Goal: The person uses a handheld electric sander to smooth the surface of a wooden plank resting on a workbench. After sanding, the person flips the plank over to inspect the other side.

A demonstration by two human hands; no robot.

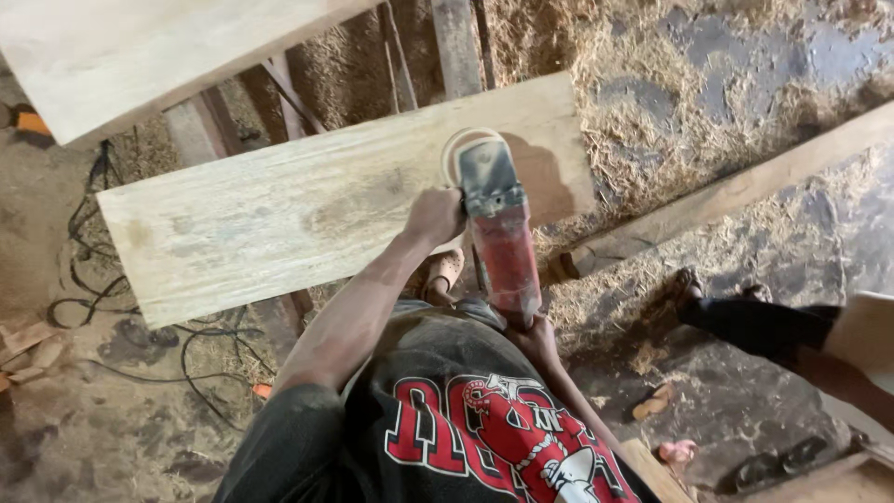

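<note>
A red and grey angle grinder with a round sanding disc rests on a pale wooden plank near its right end. My left hand is closed around the side handle by the grinder's head. My right hand grips the rear of the red body, close to my torso. The disc sits flat on the plank's top face.
A second plank lies at the top left. Black cables trail over the dusty floor at left. Sawdust and shavings cover the ground at right, beside a long timber beam. Another person's leg reaches in from the right, near sandals.
</note>
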